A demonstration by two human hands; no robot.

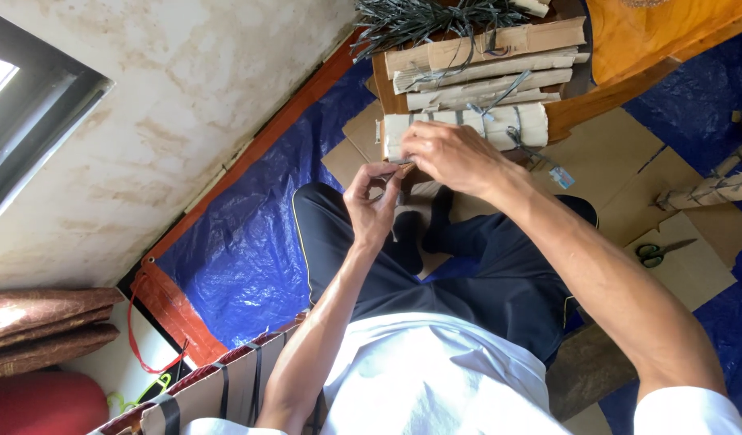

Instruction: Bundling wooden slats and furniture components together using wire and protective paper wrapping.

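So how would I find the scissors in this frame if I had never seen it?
Start at the blue plastic tarpaulin covering the floor, then move to the flat brown cardboard sheets lying on it, on the side of the person's right hand. The green-handled metal scissors lie alone on the cardboard sheet: the only metal tool, apart from the stacked cardboard bundles.

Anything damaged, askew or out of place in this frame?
Nothing spilled. The wall is blotched with brown stains. The cardboard strips stacked ahead of the hands are ragged-edged and uneven. Scissors lie loose on the flat cardboard over the blue tarp. Both hands, left and right, pinch a small piece together.
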